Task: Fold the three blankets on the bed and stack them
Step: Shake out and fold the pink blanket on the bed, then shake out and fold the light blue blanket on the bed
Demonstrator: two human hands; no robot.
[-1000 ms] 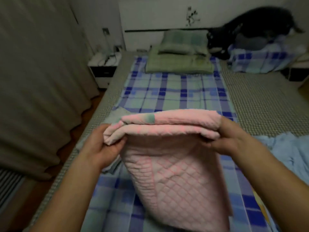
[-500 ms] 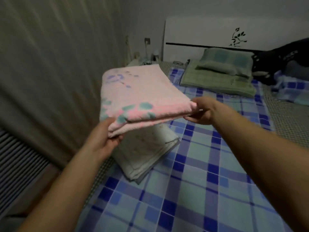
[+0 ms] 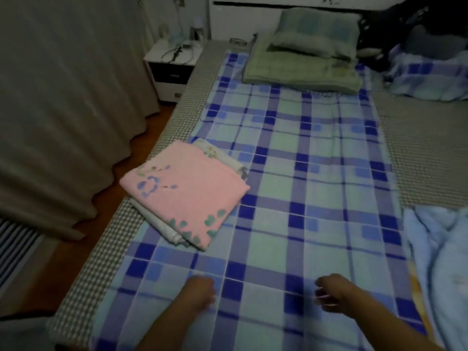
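Head view: two stacked folded blankets (image 3: 186, 196), one loose blue blanket (image 3: 440, 252).

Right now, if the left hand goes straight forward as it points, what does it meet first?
Probably the near edge of the pink blanket, on the white blanket; before it, the left hand crosses only checked sheet. Depth unclear.

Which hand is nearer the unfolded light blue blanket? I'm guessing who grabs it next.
Right. The right hand hovers over the plaid sheet, just left of the light blue blanket. The left hand is farther left, below the pink blanket.
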